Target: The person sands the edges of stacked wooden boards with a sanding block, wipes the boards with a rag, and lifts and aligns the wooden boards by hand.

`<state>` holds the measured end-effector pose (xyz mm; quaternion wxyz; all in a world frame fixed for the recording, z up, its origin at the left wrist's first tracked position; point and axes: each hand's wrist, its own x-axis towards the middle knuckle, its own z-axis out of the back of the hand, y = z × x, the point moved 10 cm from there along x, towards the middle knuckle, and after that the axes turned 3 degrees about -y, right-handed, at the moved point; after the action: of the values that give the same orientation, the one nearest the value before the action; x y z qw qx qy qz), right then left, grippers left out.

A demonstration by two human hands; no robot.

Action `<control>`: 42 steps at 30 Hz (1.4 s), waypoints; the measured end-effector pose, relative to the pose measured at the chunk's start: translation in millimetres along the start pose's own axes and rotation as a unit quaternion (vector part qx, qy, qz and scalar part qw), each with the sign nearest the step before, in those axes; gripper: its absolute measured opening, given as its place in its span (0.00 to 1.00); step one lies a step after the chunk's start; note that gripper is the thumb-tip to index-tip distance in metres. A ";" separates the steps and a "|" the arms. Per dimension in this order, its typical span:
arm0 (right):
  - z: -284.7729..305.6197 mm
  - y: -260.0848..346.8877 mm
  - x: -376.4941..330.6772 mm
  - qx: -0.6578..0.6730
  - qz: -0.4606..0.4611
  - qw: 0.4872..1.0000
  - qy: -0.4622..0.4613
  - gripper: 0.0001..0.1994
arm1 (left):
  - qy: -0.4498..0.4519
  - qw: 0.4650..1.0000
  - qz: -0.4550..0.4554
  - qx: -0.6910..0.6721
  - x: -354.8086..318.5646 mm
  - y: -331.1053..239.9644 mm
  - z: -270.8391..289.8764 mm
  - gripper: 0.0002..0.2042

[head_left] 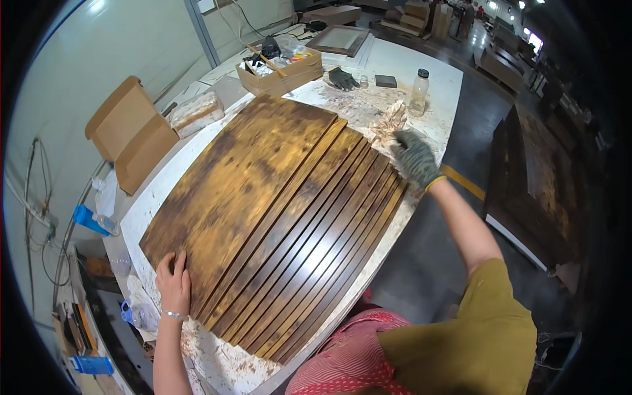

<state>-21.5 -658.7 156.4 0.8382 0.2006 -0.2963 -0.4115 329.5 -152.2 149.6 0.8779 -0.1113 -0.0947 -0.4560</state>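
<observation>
A stack of dark brown stained wooden boards point(263, 204) lies fanned across a white worktable point(421, 66). My bare left hand point(174, 282) rests flat on the near left corner of the top board, fingers spread. My right hand point(415, 157), in a grey-green glove, reaches to the far right end of the boards. It touches a pale crumpled rag or wad of shavings point(390, 122) there; whether it grips this I cannot tell.
Wood shavings litter the table's far end. A clear plastic bottle point(419, 91), a dark glove point(342, 79), a small dark block point(386, 81) and a cardboard tray of tools point(280, 69) stand beyond. An open cardboard box point(128, 131) sits left. More dark boards point(540, 178) stand to the right.
</observation>
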 end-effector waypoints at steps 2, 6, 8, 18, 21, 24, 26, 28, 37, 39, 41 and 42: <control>-4.2 -74.7 39.9 -0.053 -0.059 0.996 0.030 0.33 | 0.039 0.999 0.013 0.031 -0.4 -1.3 -1.1 0.22; -64.7 -142.8 78.8 -0.110 0.028 0.992 0.054 0.44 | 0.126 0.987 0.039 0.095 3.5 -4.6 -5.7 0.22; -111.4 -174.8 77.4 -0.078 0.020 0.992 0.098 0.41 | 0.120 0.989 0.007 0.091 8.4 -14.0 0.8 0.21; -37.4 -118.4 124.7 -0.008 0.106 0.994 -0.030 0.17 | 0.068 0.994 0.052 0.064 13.3 -5.3 6.2 0.22; -24.6 21.3 74.1 0.194 0.222 0.956 -0.008 0.18 | 0.023 0.994 0.082 0.068 14.8 4.1 2.8 0.22; -59.8 183.6 -23.8 0.183 0.341 0.919 0.077 0.22 | 0.001 0.995 0.071 0.073 10.3 8.7 -2.8 0.23; -87.3 291.2 -96.3 0.161 0.462 0.866 0.104 0.17 | 0.011 0.998 0.061 0.029 7.4 12.8 -9.2 0.24; -144.5 375.2 -167.2 0.215 0.502 0.797 0.259 0.16 | 0.008 0.999 0.054 0.004 6.3 16.0 -12.2 0.25; -182.8 259.7 -91.8 0.265 0.301 0.891 0.210 0.16 | 0.059 0.996 0.059 0.043 1.1 19.3 -26.6 0.25; -148.5 221.6 -26.6 0.129 0.247 0.954 0.114 0.18 | 0.048 0.997 0.056 0.039 1.9 16.2 -21.0 0.24; -131.0 211.4 -11.4 0.080 0.147 0.979 0.112 0.22 | 0.040 0.997 0.049 0.034 4.9 11.5 -15.5 0.24; -144.6 222.3 -25.3 0.143 0.120 0.954 0.236 0.25 | 0.049 0.997 0.046 0.036 6.4 9.9 -14.3 0.24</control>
<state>188.8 -495.8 169.4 0.8900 0.3728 -0.1679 -0.2018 342.2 -155.7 136.6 0.9051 -0.0613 -0.0630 -0.4160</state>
